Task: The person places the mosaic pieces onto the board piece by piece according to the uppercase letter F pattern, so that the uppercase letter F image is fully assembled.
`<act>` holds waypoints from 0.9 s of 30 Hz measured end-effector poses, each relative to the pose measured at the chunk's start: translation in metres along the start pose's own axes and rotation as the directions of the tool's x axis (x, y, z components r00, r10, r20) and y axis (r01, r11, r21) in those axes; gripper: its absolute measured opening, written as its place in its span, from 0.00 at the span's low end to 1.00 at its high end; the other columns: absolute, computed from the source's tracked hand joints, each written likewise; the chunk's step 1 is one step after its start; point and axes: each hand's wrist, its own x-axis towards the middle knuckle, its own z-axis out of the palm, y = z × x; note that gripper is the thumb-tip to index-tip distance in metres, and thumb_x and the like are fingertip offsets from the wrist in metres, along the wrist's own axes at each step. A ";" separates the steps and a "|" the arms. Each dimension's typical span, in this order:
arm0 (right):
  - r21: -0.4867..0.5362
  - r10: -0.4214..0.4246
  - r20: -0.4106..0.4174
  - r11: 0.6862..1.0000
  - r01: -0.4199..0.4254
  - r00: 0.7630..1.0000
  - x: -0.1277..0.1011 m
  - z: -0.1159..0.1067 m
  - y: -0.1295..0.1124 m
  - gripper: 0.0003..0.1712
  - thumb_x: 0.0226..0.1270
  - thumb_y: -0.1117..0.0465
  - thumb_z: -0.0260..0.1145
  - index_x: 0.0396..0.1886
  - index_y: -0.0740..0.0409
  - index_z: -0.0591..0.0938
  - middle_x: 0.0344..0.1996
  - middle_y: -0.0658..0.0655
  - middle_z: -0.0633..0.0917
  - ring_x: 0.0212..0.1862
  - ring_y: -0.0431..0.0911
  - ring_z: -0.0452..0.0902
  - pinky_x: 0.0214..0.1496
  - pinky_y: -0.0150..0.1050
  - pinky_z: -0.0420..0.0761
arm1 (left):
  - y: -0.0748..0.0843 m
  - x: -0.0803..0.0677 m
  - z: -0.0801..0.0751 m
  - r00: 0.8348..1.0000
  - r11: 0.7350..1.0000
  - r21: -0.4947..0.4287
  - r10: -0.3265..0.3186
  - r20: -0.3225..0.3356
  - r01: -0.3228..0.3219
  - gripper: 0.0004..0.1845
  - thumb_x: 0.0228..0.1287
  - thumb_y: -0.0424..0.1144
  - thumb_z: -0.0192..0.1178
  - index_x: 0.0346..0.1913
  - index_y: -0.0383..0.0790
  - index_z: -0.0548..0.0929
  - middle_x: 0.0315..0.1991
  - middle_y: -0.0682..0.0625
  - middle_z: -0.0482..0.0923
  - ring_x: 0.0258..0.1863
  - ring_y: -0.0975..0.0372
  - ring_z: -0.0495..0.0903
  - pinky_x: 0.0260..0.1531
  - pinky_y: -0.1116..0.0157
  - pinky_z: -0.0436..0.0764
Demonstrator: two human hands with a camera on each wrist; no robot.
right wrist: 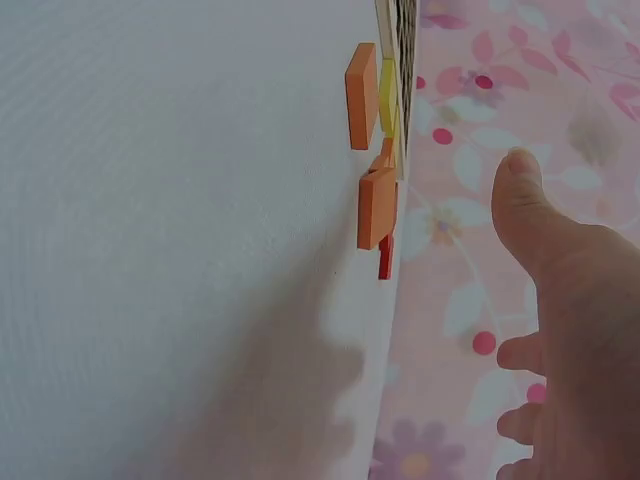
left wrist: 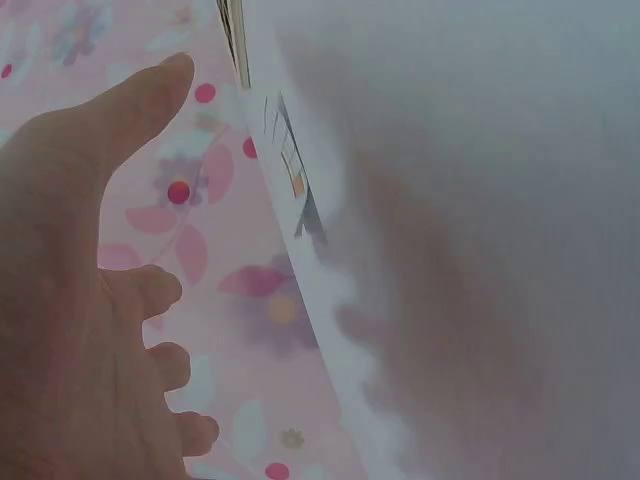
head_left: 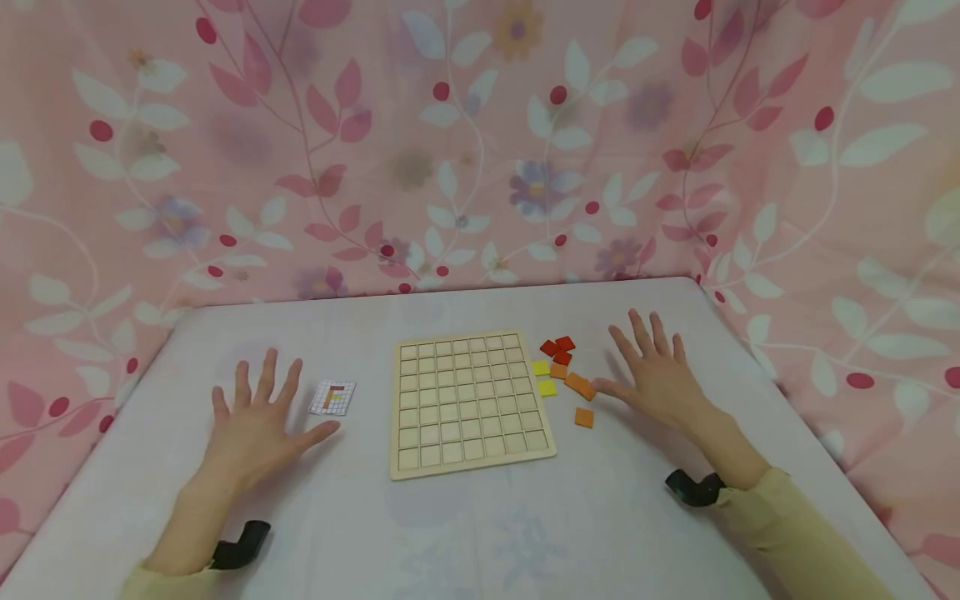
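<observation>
A pale wooden grid board [head_left: 472, 400] lies mid-table, its square cells bare. Left of it is a small pattern card [head_left: 332, 397] with a printed grid and coloured squares. My left hand [head_left: 251, 437] spreads its fingers just left of the card, holding nothing. On the board's right side are several orange tiles [head_left: 584, 417], two yellow tiles [head_left: 547, 388] and three red tiles [head_left: 562, 357]. Fingers spread and holding nothing, my right hand [head_left: 663, 383] hovers to the right of the tiles, its thumb tip close by an orange piece [head_left: 580, 385].
A white cloth [head_left: 480, 533] covers the table. Pink floral fabric [head_left: 480, 150] hangs behind it and along both sides. Dark curved pieces stick out at the left wrist [head_left: 242, 546] and the right wrist [head_left: 693, 488].
</observation>
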 end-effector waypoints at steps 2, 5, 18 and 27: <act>0.024 -0.010 0.013 1.000 0.009 1.000 0.004 0.001 -0.002 0.56 0.54 0.23 0.51 0.74 0.51 0.53 0.74 0.63 0.43 0.73 0.64 0.31 0.64 0.71 0.43 | 0.007 0.002 0.001 0.999 0.999 -0.030 0.012 0.030 -0.011 0.58 0.48 0.76 0.52 0.75 0.45 0.48 0.75 0.38 0.35 0.69 0.33 0.37 0.57 0.28 0.37; 0.075 -0.021 0.025 0.997 0.019 0.999 0.010 0.003 -0.006 0.54 0.56 0.24 0.52 0.74 0.51 0.54 0.74 0.62 0.45 0.73 0.63 0.34 0.66 0.69 0.44 | 0.018 0.004 0.004 0.996 0.996 -0.080 0.038 0.077 -0.031 0.58 0.48 0.77 0.51 0.75 0.44 0.47 0.75 0.39 0.38 0.70 0.34 0.40 0.60 0.31 0.41; 0.489 -0.008 -0.037 0.872 0.025 0.999 0.038 0.019 -0.009 0.33 0.64 0.44 0.62 0.63 0.57 0.72 0.62 0.58 0.73 0.66 0.56 0.63 0.65 0.59 0.62 | 0.074 -0.003 0.015 0.946 0.909 -0.415 0.151 0.285 -0.020 0.63 0.39 0.72 0.64 0.73 0.37 0.53 0.73 0.44 0.52 0.71 0.50 0.53 0.66 0.47 0.57; 0.640 0.066 -0.009 0.767 -0.045 0.998 0.057 0.026 -0.009 0.22 0.66 0.54 0.62 0.58 0.56 0.77 0.56 0.57 0.79 0.61 0.55 0.69 0.63 0.58 0.66 | 0.082 -0.005 0.025 0.937 0.857 -0.510 0.234 0.260 -0.073 0.62 0.36 0.65 0.71 0.73 0.42 0.54 0.73 0.45 0.53 0.71 0.52 0.53 0.67 0.50 0.58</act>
